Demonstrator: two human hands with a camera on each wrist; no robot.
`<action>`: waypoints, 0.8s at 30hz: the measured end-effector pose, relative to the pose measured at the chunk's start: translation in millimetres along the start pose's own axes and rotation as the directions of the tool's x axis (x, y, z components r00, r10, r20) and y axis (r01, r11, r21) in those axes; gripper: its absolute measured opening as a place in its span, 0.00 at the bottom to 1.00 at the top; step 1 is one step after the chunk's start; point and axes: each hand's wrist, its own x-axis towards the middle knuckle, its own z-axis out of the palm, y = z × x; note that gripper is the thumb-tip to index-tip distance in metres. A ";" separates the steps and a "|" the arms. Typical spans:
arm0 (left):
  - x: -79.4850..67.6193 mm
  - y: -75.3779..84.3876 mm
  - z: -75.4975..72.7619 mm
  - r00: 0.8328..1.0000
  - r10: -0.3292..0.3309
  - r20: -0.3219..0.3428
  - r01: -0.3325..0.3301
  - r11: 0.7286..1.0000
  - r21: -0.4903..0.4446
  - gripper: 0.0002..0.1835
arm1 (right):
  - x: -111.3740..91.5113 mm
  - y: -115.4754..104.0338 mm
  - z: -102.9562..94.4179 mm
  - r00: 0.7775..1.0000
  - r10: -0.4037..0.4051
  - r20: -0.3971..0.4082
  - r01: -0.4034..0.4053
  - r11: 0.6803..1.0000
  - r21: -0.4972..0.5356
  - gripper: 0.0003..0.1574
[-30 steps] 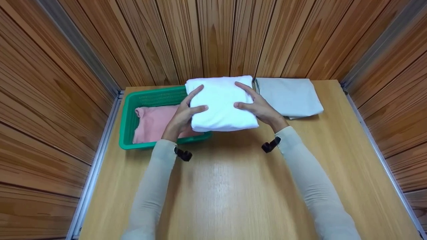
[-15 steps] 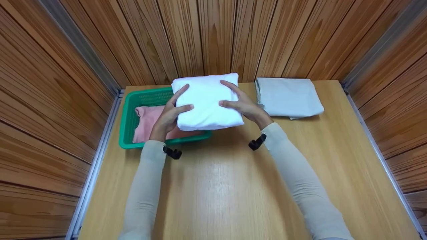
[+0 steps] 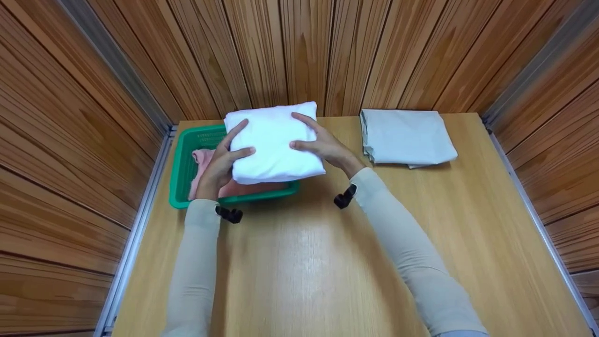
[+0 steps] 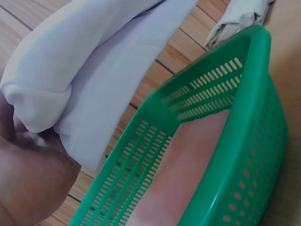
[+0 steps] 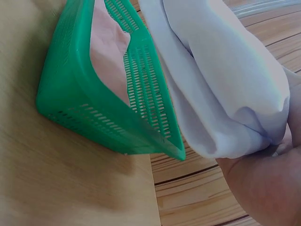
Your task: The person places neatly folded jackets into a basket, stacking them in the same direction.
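A folded white cloth (image 3: 273, 159) is held up between both hands, above the green basket (image 3: 174, 173). My left hand (image 3: 220, 164) grips its left side, thumb and index finger on top and the other fingers out of sight beneath. On the opposite side my right hand (image 3: 327, 145) grips it the same way. Both wrist views show the cloth's thick folded layers, apart from the basket rim. Inside the basket lies a folded pink cloth (image 4: 183, 165), partly covered in the head view by the white cloth and my left hand.
A folded pale grey-white cloth (image 3: 407, 135) lies at the back right of the wooden table (image 3: 299, 262). Wood-plank walls (image 3: 304, 56) close off the back and both sides. Metal rails (image 3: 133, 238) run along the table's side edges.
Both hands have carried the white cloth to the left, from the basket's right end to over its middle and right part. More of the pink cloth is now covered.
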 end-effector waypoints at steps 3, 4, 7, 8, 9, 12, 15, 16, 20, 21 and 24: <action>-2.7 1.8 -5.9 1.000 -0.003 -0.019 0.003 1.000 0.010 0.44 | 4.7 -1.3 5.3 1.000 -0.002 0.006 0.002 1.000 0.002 0.53; -3.5 2.3 -7.6 1.000 -0.002 -0.024 0.002 1.000 0.013 0.44 | 5.9 -1.5 6.9 1.000 -0.002 0.007 0.002 1.000 0.004 0.53; -5.4 3.3 -12.6 1.000 0.006 -0.031 -0.005 1.000 0.019 0.44 | 8.5 -2.5 11.7 1.000 -0.006 0.010 0.006 1.000 0.011 0.52; -6.0 3.4 -14.0 0.999 0.010 -0.038 -0.010 1.000 0.017 0.44 | 9.1 -2.7 13.1 1.000 -0.004 0.010 0.004 1.000 0.007 0.52; -6.6 3.6 -15.5 0.999 0.013 -0.041 -0.012 1.000 0.016 0.44 | 9.9 -3.0 14.6 1.000 -0.003 0.011 0.003 1.000 0.005 0.52; -8.3 3.7 -19.9 0.999 0.017 -0.051 -0.017 1.000 0.013 0.44 | 12.3 -3.5 18.7 1.000 0.006 0.012 -0.006 1.000 0.004 0.51; -10.1 3.1 -23.9 0.998 0.016 -0.064 -0.015 1.000 0.016 0.43 | 15.2 -3.2 22.8 1.000 0.012 0.017 -0.012 1.000 0.011 0.51; -10.5 2.8 -25.1 0.998 0.014 -0.068 -0.013 1.000 0.015 0.43 | 16.2 -3.0 24.1 1.000 0.012 0.019 -0.012 1.000 0.012 0.51; -10.9 1.8 -29.7 0.997 0.005 -0.083 -0.003 1.000 0.017 0.43 | 20.1 -2.5 29.5 1.000 0.015 0.022 -0.015 1.000 0.006 0.51; -10.6 1.4 -30.6 0.996 0.005 -0.087 -0.003 1.000 0.017 0.43 | 21.1 -2.4 30.7 1.000 0.016 0.021 -0.016 1.000 0.006 0.51; -9.3 -1.2 -33.4 0.995 0.007 -0.102 -0.005 1.000 0.018 0.43 | 23.6 -1.8 34.3 1.000 0.022 0.016 -0.022 1.000 0.006 0.50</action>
